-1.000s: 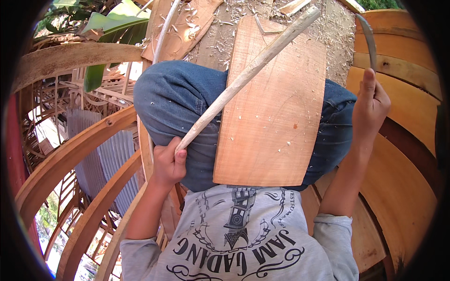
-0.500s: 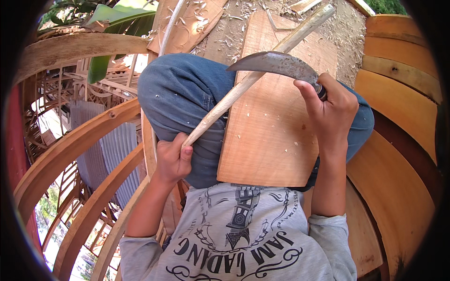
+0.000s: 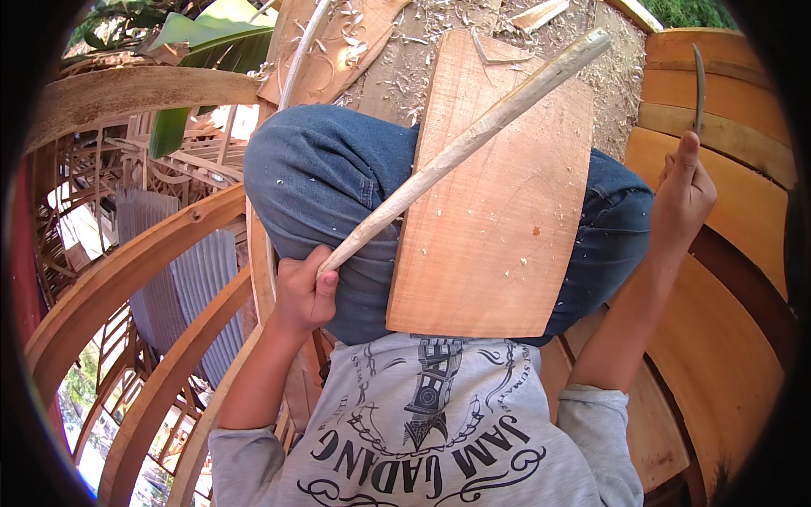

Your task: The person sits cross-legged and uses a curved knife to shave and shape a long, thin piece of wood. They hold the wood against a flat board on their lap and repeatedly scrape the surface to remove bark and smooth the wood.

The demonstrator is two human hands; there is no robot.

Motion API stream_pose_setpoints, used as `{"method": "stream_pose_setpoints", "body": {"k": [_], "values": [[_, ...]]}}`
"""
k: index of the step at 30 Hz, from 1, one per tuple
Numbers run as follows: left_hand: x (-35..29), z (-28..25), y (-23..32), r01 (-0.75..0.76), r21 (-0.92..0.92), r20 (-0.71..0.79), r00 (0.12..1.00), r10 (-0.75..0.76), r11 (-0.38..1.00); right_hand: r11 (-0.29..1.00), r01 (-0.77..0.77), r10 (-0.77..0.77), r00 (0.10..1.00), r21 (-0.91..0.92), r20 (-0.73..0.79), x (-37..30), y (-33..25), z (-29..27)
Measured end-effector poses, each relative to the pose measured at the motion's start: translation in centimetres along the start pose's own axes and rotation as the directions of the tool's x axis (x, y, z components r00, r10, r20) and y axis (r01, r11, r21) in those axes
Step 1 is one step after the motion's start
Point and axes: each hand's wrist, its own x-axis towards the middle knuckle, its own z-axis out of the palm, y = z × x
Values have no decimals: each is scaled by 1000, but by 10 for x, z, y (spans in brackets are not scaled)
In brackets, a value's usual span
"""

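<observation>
My left hand is closed round the near end of a pale, peeled wooden stick. The stick slants up and to the right, across a flat wooden board lying over my lap. Out to the right, my right hand grips a curved knife, its blade pointing up and seen nearly edge-on. The knife's handle is mostly hidden in the fingers, and the blade is well apart from the stick. A few small chips lie on the board.
Wood shavings litter the floor ahead of me. Curved wooden slats form a wall close on my right. Wooden rails run along my left, with corrugated sheets and a big green leaf beyond them.
My right hand has swung the curved knife off the stick, out to the right, turning its blade upright. The stick stays in my left hand, and the board has shifted slightly.
</observation>
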Motion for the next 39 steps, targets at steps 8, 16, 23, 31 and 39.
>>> {"method": "stream_pose_setpoints", "body": {"k": [8, 16, 23, 31, 39], "values": [[2, -4, -1, 1, -46, 28, 1000, 0, 999, 836, 511, -440, 842, -201, 313, -53, -32, 62], [3, -4, 1, 22, -69, 38, 999, -19, 997, 798, 547, -504, 836, -254, 217, -38, -24, 68], [4, -7, 0, 33, -81, 73, 997, -27, 996, 854, 451, -437, 893, -259, 111, -15, -17, 60], [4, -7, -2, 63, -127, 82, 995, -52, 990, 924, 361, -323, 912, -123, 253, -47, -34, 68], [2, -4, 0, -17, -23, 24, 1000, 18, 1000, 840, 479, -401, 864, -253, 305, -31, -34, 54]]}}
